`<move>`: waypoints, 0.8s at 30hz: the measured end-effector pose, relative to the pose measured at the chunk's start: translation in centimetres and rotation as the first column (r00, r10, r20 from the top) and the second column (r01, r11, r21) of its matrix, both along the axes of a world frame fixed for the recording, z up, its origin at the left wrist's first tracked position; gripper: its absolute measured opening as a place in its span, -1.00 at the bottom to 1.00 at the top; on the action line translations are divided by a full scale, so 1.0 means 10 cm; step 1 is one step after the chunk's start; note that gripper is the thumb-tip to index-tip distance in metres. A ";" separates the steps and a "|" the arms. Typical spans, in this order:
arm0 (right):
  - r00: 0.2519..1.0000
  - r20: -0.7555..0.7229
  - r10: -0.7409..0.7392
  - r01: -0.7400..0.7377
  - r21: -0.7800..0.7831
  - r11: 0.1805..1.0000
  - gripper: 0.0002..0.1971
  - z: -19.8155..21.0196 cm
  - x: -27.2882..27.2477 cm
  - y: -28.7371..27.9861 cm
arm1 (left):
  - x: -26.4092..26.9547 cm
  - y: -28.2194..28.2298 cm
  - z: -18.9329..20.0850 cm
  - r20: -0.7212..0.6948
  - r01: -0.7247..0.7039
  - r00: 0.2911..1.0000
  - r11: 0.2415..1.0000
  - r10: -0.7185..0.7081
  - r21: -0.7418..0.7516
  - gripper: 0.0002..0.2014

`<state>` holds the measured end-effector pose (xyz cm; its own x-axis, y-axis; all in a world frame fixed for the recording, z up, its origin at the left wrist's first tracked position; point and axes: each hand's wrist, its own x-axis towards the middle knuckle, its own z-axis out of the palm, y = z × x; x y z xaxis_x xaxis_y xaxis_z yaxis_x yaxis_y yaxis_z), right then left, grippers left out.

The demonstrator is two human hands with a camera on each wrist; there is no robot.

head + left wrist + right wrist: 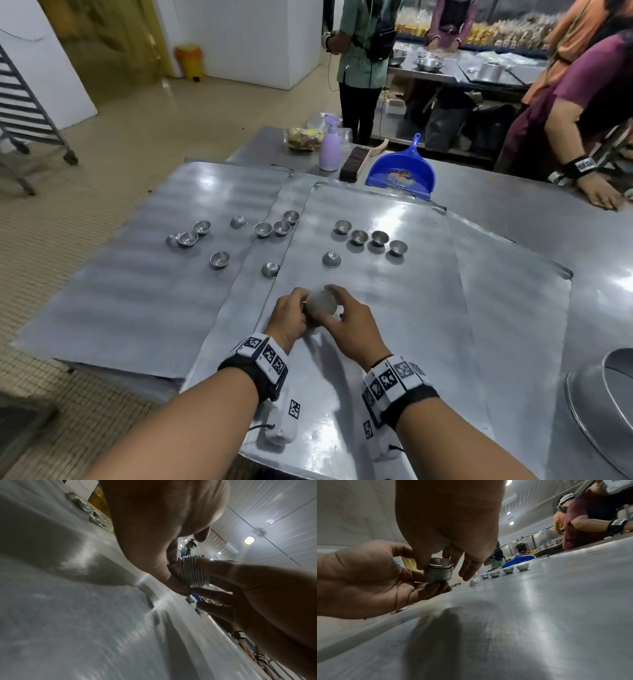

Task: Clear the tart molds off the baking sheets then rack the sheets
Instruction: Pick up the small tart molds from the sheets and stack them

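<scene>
A stack of small metal tart molds (320, 303) (193, 573) (438, 573) is held low over the near baking sheet (394, 308). My left hand (294, 313) (368, 577) grips the stack from the side and underneath. My right hand (344, 317) (450, 520) pinches the top mold (441, 562) between thumb and fingers. Several loose molds lie further out: a row on the near sheet (370, 238), some on the middle sheet (277, 226), others on the left sheet (197, 233). A few sit upside down (331, 259).
A blue dustpan (400, 171), a brush (352, 161) and a lilac spray bottle (330, 147) stand at the table's far edge. A big metal bowl (603, 394) sits near right. Another person's hand (599, 197) rests far right. A wheeled sheet rack (27, 113) stands left.
</scene>
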<state>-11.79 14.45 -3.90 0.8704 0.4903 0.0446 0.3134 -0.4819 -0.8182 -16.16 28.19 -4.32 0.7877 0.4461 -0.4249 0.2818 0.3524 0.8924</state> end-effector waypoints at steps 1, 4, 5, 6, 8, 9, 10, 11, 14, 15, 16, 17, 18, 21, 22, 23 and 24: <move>1.000 -0.003 0.006 -0.006 0.001 1.000 -0.53 -0.01 -0.01 0.04 | -0.01 0.01 -0.01 -0.004 -0.035 0.999 0.998 0.034 -0.053 -0.78; 0.999 -0.013 0.035 -0.035 0.009 0.999 -0.49 -0.04 -0.02 0.14 | -0.05 0.07 0.00 -0.014 -0.106 0.994 0.980 0.106 -0.170 -0.76; 0.999 -0.015 0.046 -0.046 0.008 0.999 -0.46 -0.05 -0.02 0.17 | -0.07 0.09 0.01 -0.030 -0.123 0.992 0.977 0.119 -0.174 -0.73; 0.998 -0.020 0.057 -0.057 0.006 0.998 -0.41 -0.06 -0.02 0.19 | -0.08 0.12 -0.01 -0.033 -0.129 0.992 0.977 0.125 -0.167 -0.72; 0.995 -0.047 0.088 -0.088 0.005 0.996 -0.26 -0.07 -0.02 0.22 | -0.10 0.19 -0.02 -0.028 -0.118 0.993 0.983 0.115 -0.143 -0.70; 0.993 -0.064 0.102 -0.102 0.010 0.995 -0.20 -0.08 -0.02 0.22 | -0.11 0.22 -0.02 -0.027 -0.126 0.992 0.983 0.123 -0.131 -0.70; 0.991 -0.078 0.111 -0.110 0.019 0.994 -0.17 -0.07 -0.02 0.22 | -0.11 0.26 -0.03 -0.028 -0.147 0.989 0.980 0.144 -0.138 -0.70; 0.990 -0.090 0.111 -0.109 0.025 0.994 -0.19 -0.06 -0.02 0.22 | -0.10 0.30 -0.05 -0.033 -0.166 0.986 0.976 0.163 -0.141 -0.71; 0.994 -0.098 0.052 -0.053 -0.013 0.999 -0.37 -0.07 0.08 0.16 | -0.07 0.38 -0.06 -0.030 -0.144 0.989 0.985 0.142 -0.099 -0.73; 0.995 -0.097 0.024 -0.028 -0.038 0.999 -0.42 -0.07 0.13 0.14 | -0.05 0.40 -0.09 -0.043 -0.128 0.991 0.990 0.126 -0.052 -0.76; 0.995 -0.098 -0.002 -0.005 -0.064 0.998 -0.46 -0.08 0.20 0.13 | -0.02 0.41 -0.11 -0.055 -0.113 0.992 0.994 0.113 -0.001 -0.81; 0.995 -0.101 -0.023 0.015 -0.088 0.996 -0.48 -0.09 0.26 0.11 | 0.01 0.41 -0.11 -0.060 -0.103 0.993 0.994 0.105 0.040 -0.86; 0.994 -0.106 -0.039 0.027 -0.115 0.993 -0.50 -0.10 0.34 0.10 | 0.04 0.42 -0.12 -0.057 -0.094 0.994 0.993 0.098 0.071 -0.88; 0.994 -0.094 -0.059 0.037 -0.225 0.974 -0.51 -0.11 0.60 0.10 | 0.08 0.44 -0.18 -0.042 -0.055 0.997 0.990 0.061 0.127 -0.87; 0.995 -0.084 -0.058 0.034 -0.264 0.964 -0.50 -0.11 0.70 0.11 | 0.08 0.45 -0.20 -0.036 -0.045 0.998 0.991 0.050 0.130 -0.87; 0.995 -0.077 -0.055 0.030 -0.299 0.954 -0.49 -0.10 0.79 0.13 | 0.07 0.45 -0.22 -0.029 -0.038 0.999 0.991 0.042 0.129 -0.88; 0.996 -0.073 -0.055 0.028 -0.327 0.944 -0.48 -0.09 0.90 0.16 | 0.06 0.45 -0.24 -0.023 -0.033 0.999 0.991 0.037 0.132 -0.91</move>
